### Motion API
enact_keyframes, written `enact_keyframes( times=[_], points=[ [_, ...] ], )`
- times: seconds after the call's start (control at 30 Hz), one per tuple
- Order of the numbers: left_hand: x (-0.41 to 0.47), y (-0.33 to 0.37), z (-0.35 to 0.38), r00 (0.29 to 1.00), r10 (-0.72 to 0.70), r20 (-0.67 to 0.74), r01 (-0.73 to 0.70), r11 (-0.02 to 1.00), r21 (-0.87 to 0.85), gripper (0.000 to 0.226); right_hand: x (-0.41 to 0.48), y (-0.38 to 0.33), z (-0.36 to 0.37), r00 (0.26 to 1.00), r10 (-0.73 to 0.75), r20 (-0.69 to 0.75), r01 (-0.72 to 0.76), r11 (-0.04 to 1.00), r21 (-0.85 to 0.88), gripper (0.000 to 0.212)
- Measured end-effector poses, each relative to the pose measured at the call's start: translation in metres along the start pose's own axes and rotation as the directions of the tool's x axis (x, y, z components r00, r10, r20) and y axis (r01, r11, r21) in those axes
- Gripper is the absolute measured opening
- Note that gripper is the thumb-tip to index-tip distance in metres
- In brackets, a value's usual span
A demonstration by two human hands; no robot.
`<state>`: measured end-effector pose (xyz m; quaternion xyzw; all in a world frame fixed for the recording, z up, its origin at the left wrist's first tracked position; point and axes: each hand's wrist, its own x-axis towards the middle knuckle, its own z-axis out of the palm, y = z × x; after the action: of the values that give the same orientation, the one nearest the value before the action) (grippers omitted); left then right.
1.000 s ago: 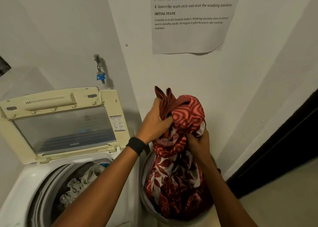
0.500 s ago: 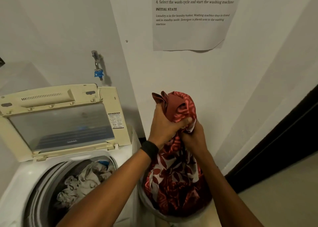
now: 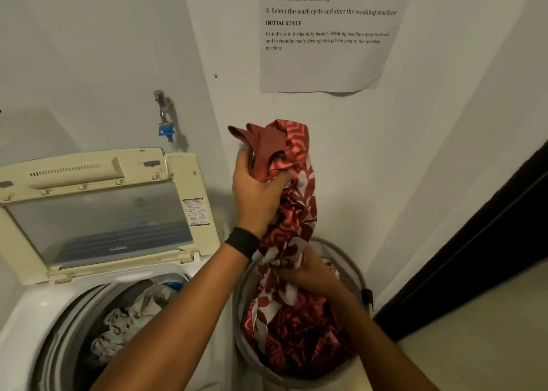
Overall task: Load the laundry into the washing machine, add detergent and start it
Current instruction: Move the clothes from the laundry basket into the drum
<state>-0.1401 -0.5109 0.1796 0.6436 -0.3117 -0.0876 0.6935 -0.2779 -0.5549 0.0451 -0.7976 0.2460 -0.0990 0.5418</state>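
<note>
A red cloth with a white leaf pattern (image 3: pixel 292 212) stretches up out of the grey laundry basket (image 3: pixel 353 267) at the lower middle. My left hand (image 3: pixel 258 189) grips the bunched top of the cloth, raised well above the basket. My right hand (image 3: pixel 305 272) holds the same cloth lower down, at the basket's rim. To the left stands the top-loading washing machine (image 3: pixel 35 310) with its cream lid (image 3: pixel 98 206) up. Pale clothes (image 3: pixel 130 319) lie in the drum.
A tap with a blue fitting (image 3: pixel 166 129) sticks out of the wall above the machine. A printed instruction sheet (image 3: pixel 326 34) hangs on the wall. A dark doorway (image 3: pixel 489 242) is on the right, with pale floor (image 3: pixel 474 346) below it.
My left hand has lifted the top of the red cloth higher. My right hand has slid down the cloth to the basket rim, so the cloth is now drawn out longer.
</note>
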Motion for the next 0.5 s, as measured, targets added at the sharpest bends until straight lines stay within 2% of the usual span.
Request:
enact_keyframes(
  times=[0.07, 0.17, 0.23, 0.3, 0.37, 0.4, 0.47, 0.5],
  points=[
    [0.005, -0.011, -0.016, 0.982, 0.186, 0.005, -0.182, 0.955, 0.235, 0.058, -0.020, -0.001, -0.022, 0.999, -0.013, 0.041, 0.013, 1.000, -0.016, 0.056],
    [0.006, -0.032, -0.041, 0.933, 0.332, 0.139, -0.356, 0.792, 0.496, 0.053, -0.049, -0.017, -0.077, 0.980, -0.081, -0.182, 0.085, 0.996, 0.011, 0.062],
    [-0.003, -0.045, -0.042, 0.916, 0.284, 0.283, -0.400, 0.685, 0.609, 0.062, -0.057, -0.041, -0.110, 0.936, -0.192, -0.295, 0.189, 0.981, -0.040, 0.060],
    [-0.015, -0.052, -0.030, 0.904, 0.182, 0.386, -0.401, 0.672, 0.622, 0.071, -0.049, -0.062, -0.125, 0.880, -0.293, -0.374, 0.291, 0.955, -0.065, 0.057],
    [-0.018, -0.053, -0.019, 0.900, 0.096, 0.425, -0.339, 0.766, 0.546, 0.069, -0.029, -0.072, -0.118, 0.807, -0.296, -0.511, 0.364, 0.931, 0.035, 0.046],
    [-0.017, -0.051, -0.015, 0.894, 0.018, 0.448, -0.256, 0.841, 0.477, 0.066, -0.019, -0.075, -0.109, 0.766, -0.278, -0.580, 0.391, 0.917, 0.076, 0.037],
    [-0.018, -0.045, -0.014, 0.817, -0.179, 0.548, 0.016, 0.957, 0.288, 0.069, -0.001, -0.075, -0.086, 0.726, -0.228, -0.649, 0.400, 0.907, 0.129, 0.021],
    [-0.021, -0.042, -0.017, 0.761, -0.254, 0.597, 0.155, 0.965, 0.212, 0.075, 0.005, -0.073, -0.074, 0.728, -0.207, -0.654, 0.396, 0.905, 0.155, 0.017]
  ],
)
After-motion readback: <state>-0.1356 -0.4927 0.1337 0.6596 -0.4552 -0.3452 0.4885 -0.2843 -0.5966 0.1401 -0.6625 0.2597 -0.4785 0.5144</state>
